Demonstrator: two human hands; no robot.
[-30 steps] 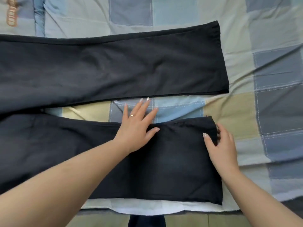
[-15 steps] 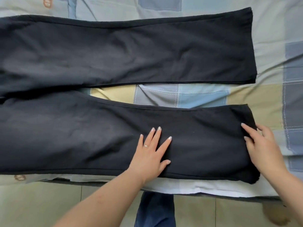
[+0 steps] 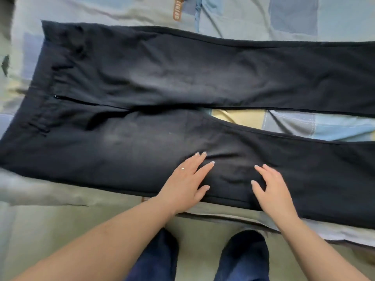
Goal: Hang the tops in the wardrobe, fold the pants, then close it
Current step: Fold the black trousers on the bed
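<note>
Black pants [image 3: 162, 82] lie spread flat across the bed, waistband at the left and both legs running off to the right. A gap between the legs shows the bedcover. My left hand [image 3: 187, 182] presses flat on the near leg at thigh height, fingers straight and spread. Beside it, my right hand [image 3: 272, 189] rests on the same leg with fingers slightly bent, and the fabric is lightly wrinkled between the two hands. No tops or wardrobe are in view.
A patchwork bedcover [image 3: 294, 19] in blue, grey and yellow lies under the pants. The bed's near edge [image 3: 223, 217] runs below my hands, with tiled floor [image 3: 60, 230] beyond it. My dark-clad legs [image 3: 160, 258] stand at the bed's edge.
Both hands have slid left along the near leg, from the hem toward the thigh. The view shifted left with them, bringing the waistband into sight.
</note>
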